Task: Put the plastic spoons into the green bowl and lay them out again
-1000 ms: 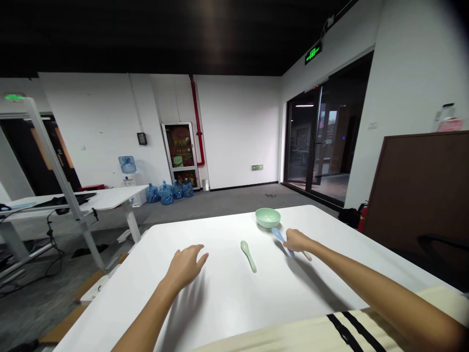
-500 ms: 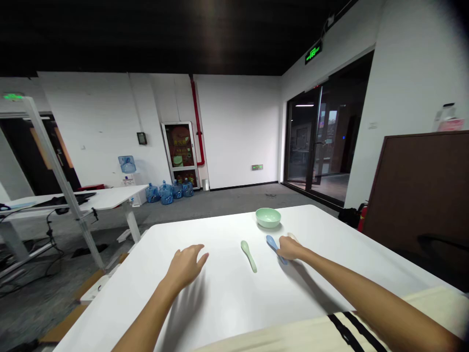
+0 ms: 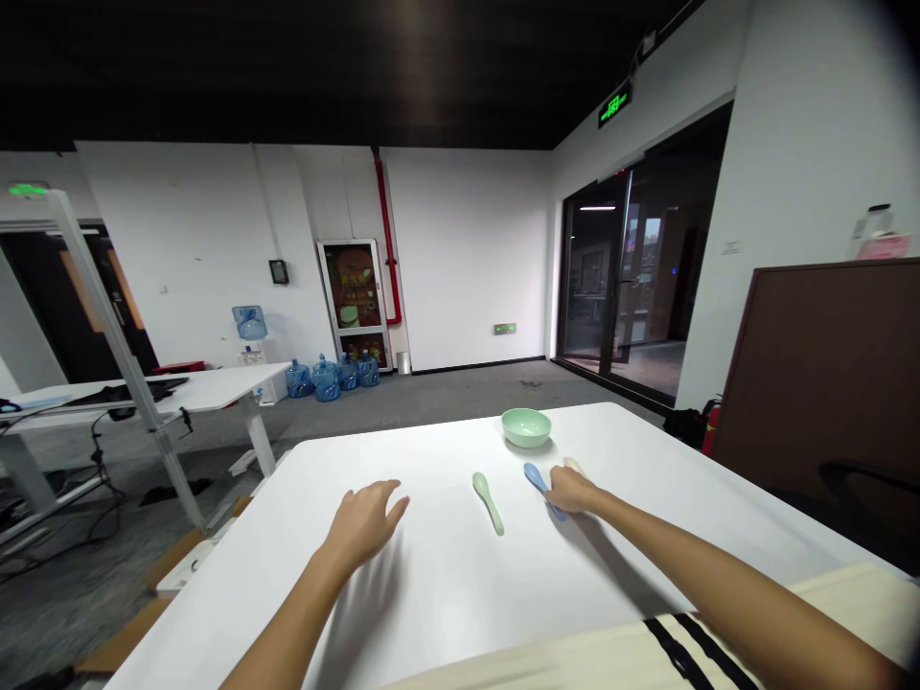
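Blue long-handled spoon lies right of the pale-green long-handled spoon, nearer than the round green bowl.
Right hand: fingers pinch the blue handle. Left hand: fingers spread, at left.

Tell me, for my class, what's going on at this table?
A person works bare-handed at a white table. Their right grip touches the blue spoon by its handle; whether it pinches it is hard to tell. Their left grip hovers open above the table, holding nothing. A green spoon lies between the two grips, and a green bowl stands upright beyond the spoons. A pale item is partly hidden behind the right grip.
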Demonstrator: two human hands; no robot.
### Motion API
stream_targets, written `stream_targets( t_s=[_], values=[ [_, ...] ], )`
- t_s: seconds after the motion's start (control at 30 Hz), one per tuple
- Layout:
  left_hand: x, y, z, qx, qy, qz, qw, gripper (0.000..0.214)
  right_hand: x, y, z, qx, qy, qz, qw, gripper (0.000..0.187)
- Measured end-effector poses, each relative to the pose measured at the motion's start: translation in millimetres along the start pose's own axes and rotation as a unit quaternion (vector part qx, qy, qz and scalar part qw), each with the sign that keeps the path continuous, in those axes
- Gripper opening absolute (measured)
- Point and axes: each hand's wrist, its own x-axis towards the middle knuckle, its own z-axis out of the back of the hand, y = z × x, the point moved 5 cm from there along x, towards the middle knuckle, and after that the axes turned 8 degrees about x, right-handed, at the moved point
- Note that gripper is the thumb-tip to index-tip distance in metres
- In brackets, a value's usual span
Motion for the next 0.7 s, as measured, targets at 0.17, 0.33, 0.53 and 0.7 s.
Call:
stream_targets(
  t_s=[0.17, 0.33, 0.53, 0.7],
  values=[
    [0.0, 0.0, 0.4, 0.001, 0.0, 0.001, 1.0, 0.051, 0.6, -1.8, -0.3, -0.004, -0.007, 0.003, 1.0, 0.026],
    [-0.8, -0.7, 1.6, 0.0, 0.0, 0.001, 1.0, 0.05, 0.0, -1.5, -1.6, -0.011, -0.006, 0.01, 1.0, 0.026],
    [-0.5, -0.6, 1.2, 0.0, 0.001, 0.0, 1.0, 0.05, -0.5, -0.6, -1.3, -0.008, -0.015, 0.013, 1.0, 0.025],
    [-1.3, -1.0, 2.5, -0.002, 0.001, 0.0, 1.0, 0.051, -4.9, 4.5, 0.4, -0.017, -0.013, 0.026, 0.999, 0.026]
  ],
)
